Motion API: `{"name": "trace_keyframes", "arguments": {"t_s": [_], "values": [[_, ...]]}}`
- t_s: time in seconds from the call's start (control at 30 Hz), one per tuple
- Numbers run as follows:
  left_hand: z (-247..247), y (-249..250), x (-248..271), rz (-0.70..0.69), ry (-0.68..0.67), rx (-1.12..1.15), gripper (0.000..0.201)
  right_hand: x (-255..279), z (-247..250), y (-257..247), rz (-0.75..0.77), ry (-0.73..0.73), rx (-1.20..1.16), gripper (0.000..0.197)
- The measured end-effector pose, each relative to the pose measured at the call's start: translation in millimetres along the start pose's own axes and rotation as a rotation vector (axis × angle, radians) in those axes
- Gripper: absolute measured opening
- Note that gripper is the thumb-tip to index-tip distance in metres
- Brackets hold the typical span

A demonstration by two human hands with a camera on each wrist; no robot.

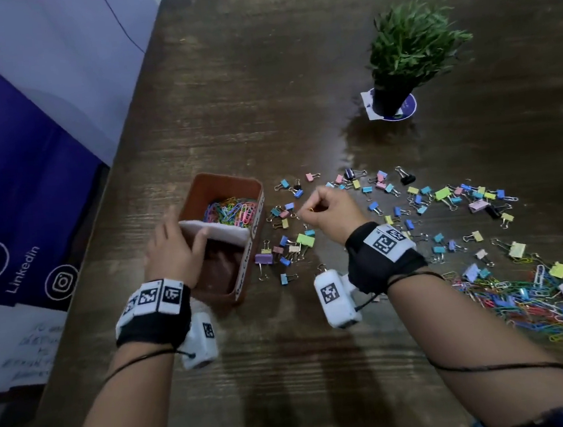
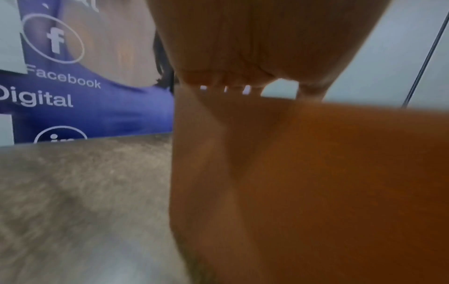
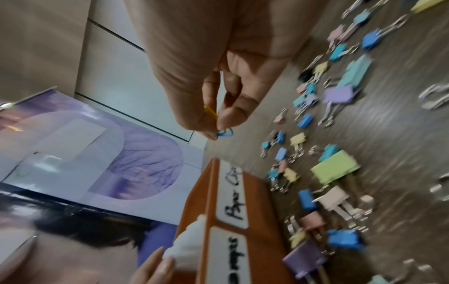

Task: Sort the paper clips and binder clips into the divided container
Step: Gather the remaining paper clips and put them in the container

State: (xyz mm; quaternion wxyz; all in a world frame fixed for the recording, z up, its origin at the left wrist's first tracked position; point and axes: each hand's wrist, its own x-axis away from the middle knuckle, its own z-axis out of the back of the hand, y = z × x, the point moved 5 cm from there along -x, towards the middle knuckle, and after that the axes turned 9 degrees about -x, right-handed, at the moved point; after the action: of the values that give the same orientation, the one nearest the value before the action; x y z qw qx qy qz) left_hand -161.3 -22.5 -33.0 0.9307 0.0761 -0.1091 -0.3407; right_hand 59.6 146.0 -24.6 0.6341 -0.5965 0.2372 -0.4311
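Observation:
A brown divided container (image 1: 253,195) stands left of centre on the table. Its far compartment holds coloured paper clips (image 1: 232,213); the near compartment (image 1: 220,271) looks empty. My left hand (image 1: 185,227) grips the container's left wall, with the thumb on the white divider (image 1: 227,234). Just right of the container, my right hand (image 1: 309,210) is raised and pinches a yellow paper clip (image 3: 210,113) and a blue one (image 3: 225,133) between thumb and fingertips. In the left wrist view the palm (image 2: 243,48) sits against the container wall (image 2: 316,173). A "Paper Clips" label (image 3: 233,194) marks the container's side.
Pastel binder clips (image 1: 305,240) lie scattered right of the container and across the table's middle. A heap of coloured paper clips (image 1: 536,302) with some binder clips lies at the near right. A potted plant (image 1: 409,53) stands at the back right. A purple banner (image 1: 13,191) hangs left of the table.

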Motion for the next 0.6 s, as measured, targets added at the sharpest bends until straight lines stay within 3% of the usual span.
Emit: {"name": "trace_keyframes", "arguments": {"t_s": [0.13,0.27,0.37,0.43,0.6], "values": [[-12.2,-1.3,12.8,-0.069,0.128,-0.043,0.072,-16.6,-48.6,-17.5,0.075,0.045,0.005,0.032],[-15.0,-3.2,12.6,-0.087,0.171,-0.003,0.070,-30.2,-93.2,-25.7,0.136,0.059,0.073,0.033],[-16.6,-4.0,12.5,-0.102,0.188,-0.011,0.070,-39.6,-115.0,-25.1,0.138,0.014,0.133,0.021],[-18.8,-4.9,11.8,-0.109,0.189,-0.023,0.068,-44.9,-121.8,-22.6,0.108,-0.030,0.144,0.011],[-19.9,-7.1,9.5,-0.115,0.220,-0.030,0.067,-43.4,-102.9,-26.8,0.139,-0.008,0.199,0.017]]}}
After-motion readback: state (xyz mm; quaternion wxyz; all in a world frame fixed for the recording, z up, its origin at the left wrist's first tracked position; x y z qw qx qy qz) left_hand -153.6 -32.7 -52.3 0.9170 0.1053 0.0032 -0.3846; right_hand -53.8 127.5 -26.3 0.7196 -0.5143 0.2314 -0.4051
